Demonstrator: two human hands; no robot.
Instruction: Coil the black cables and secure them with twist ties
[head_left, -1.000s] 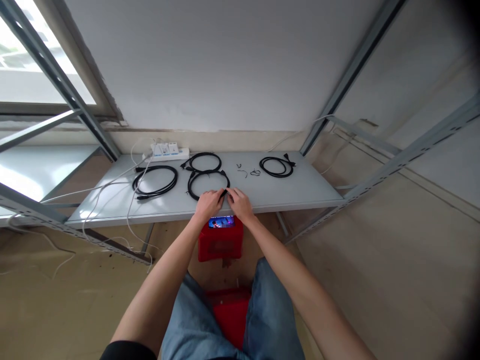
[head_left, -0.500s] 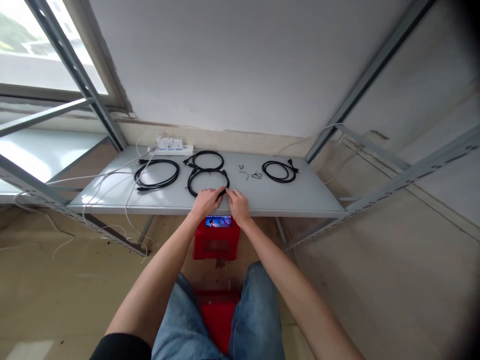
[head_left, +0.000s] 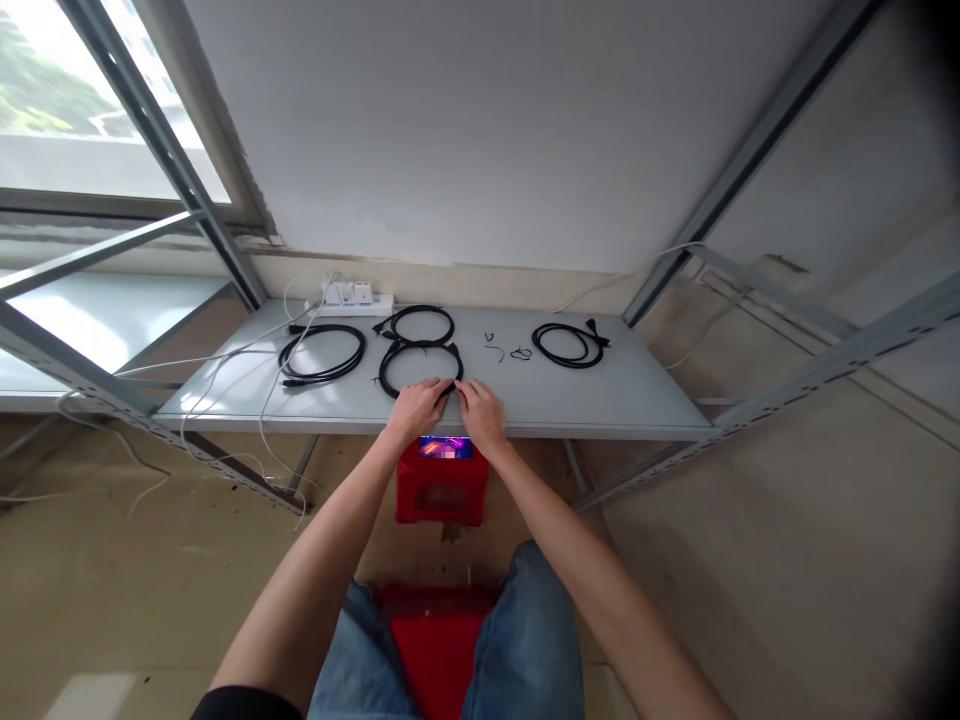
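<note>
A coiled black cable (head_left: 385, 377) lies near the front of the grey shelf (head_left: 600, 405). My left hand (head_left: 418, 408) is closed on the near side of this coil. My right hand (head_left: 481, 412) pinches at the coil's right front, its fingertips almost meeting the left ones. Whatever small piece sits between the fingertips is hidden. Just behind it lies another black coil (head_left: 452, 325), touching or nearly touching the first. Several short black ties (head_left: 520, 353) are scattered to the right of the coils.
Further black coils rest at left (head_left: 364, 350) and right (head_left: 571, 362). A white power strip (head_left: 352, 308) stands against the wall, with white cords (head_left: 217, 365) trailing over the left edge. Below the shelf, a red stool (head_left: 442, 490) bears a lit phone (head_left: 445, 448). Metal posts flank both ends.
The whole view has shifted slightly, so the shelf appears a little further right and lower. Both hands stay at the front of the same coil, with only slight finger movement.
</note>
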